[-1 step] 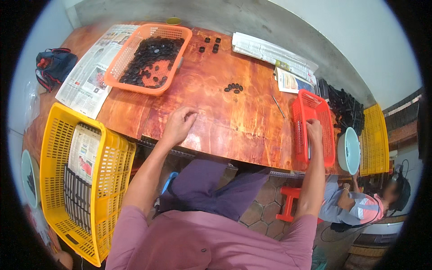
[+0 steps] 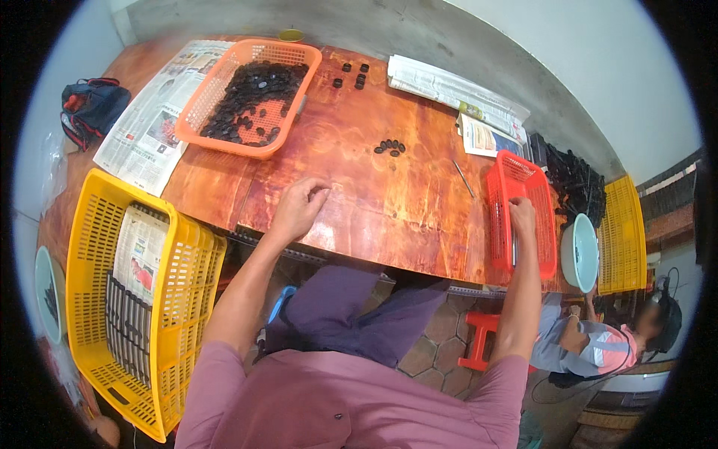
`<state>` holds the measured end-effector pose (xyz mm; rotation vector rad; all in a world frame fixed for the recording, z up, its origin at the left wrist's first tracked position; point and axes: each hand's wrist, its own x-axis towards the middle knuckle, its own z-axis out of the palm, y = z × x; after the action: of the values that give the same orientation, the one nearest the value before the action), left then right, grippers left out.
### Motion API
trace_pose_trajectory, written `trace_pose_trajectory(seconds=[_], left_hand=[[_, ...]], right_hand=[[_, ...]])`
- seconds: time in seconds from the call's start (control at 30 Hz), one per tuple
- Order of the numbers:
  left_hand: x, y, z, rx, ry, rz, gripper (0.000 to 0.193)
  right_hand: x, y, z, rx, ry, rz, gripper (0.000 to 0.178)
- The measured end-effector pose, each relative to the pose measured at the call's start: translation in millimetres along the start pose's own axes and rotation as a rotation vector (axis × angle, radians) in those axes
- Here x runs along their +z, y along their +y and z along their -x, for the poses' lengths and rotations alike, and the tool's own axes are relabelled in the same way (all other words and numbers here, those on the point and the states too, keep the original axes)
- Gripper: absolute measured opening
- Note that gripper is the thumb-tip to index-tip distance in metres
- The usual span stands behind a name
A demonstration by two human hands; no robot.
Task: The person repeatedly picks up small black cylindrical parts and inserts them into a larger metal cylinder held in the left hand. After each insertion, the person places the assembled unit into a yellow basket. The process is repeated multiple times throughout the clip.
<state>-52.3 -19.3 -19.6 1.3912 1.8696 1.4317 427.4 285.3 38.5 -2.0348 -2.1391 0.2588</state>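
Note:
My left hand (image 2: 301,207) rests at the near edge of the wooden table (image 2: 359,202), fingers curled in, with nothing showing in them. Over on the right, my right hand (image 2: 523,217) reaches into a red plastic basket (image 2: 550,224). Its fingers are bent together, and whatever they hold, if anything, is hidden. A thin metallic piece (image 2: 514,251) shows in the basket beside that wrist. Several small black round pieces (image 2: 390,147) lie grouped mid-table, beyond and between my hands. Left of the basket is a slim metal tool (image 2: 463,179).
An orange basket (image 2: 191,112) of black discs stands back left, near more stacked discs (image 2: 363,77). A yellow crate (image 2: 168,299) holds dark rods at left. At right are black parts (image 2: 576,179), a light-green basin (image 2: 580,254), another yellow crate (image 2: 622,232) and a seated person (image 2: 591,340).

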Motion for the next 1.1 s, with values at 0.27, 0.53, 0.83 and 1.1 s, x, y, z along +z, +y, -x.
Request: trace_pose_trajectory(seconds=[0.27, 0.53, 0.83, 1.1], left_hand=[[-1, 3, -2, -0.007, -0.013, -0.019, 0.02], [1, 0, -2, 0.009, -0.008, 0.003, 0.018], [19, 25, -25, -0.182, -0.334, 0.461, 0.044], [44, 61, -74, -0.396, -0.685, 0.877, 0.053]], right_hand=[[19, -4, -35, 0.064, 0.0, 0.154, 0.054], [-56, -62, 27, -0.007, 0.704, -0.022, 0.035], [-57, -199, 123, -0.382, 0.06, -0.928, 0.036], [53, -286, 119, -0.271, -0.171, -1.218, 0.028]])
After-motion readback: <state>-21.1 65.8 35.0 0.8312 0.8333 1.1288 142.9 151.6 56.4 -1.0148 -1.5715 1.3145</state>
